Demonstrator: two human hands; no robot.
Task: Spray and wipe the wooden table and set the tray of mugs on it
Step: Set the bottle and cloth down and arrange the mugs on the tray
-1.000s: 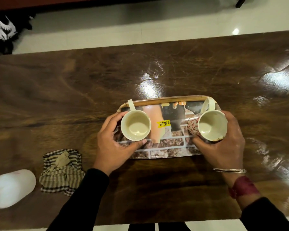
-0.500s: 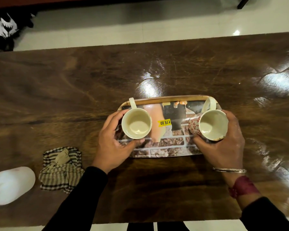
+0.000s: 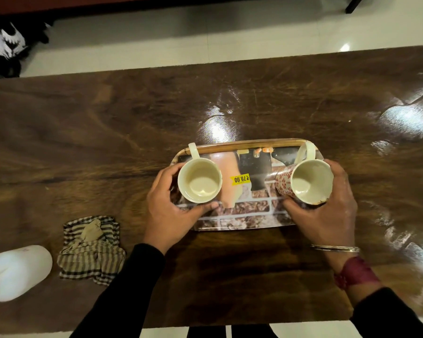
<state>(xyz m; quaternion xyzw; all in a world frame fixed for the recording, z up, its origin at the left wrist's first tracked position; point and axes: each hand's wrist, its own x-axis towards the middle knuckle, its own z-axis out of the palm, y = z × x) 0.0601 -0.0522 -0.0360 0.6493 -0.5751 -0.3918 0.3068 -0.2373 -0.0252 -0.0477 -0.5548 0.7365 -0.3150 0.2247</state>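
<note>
A printed tray [image 3: 248, 217] with a yellow price sticker rests on the glossy wooden table [image 3: 108, 142], a little right of centre. Two cream mugs stand on it with handles pointing away from me. My left hand [image 3: 171, 211] wraps around the left mug [image 3: 199, 180]. My right hand [image 3: 327, 211] grips the right mug [image 3: 308, 181], which has a red flower pattern and leans to the right.
A crumpled striped cloth [image 3: 91, 250] lies on the table to the left of my left arm. A white bottle [image 3: 15, 272] lies on its side at the near left edge. Pale floor tiles run beyond the far table edge.
Almost nothing has moved; the hands stay on the mugs and only the camera view has shifted slightly.
</note>
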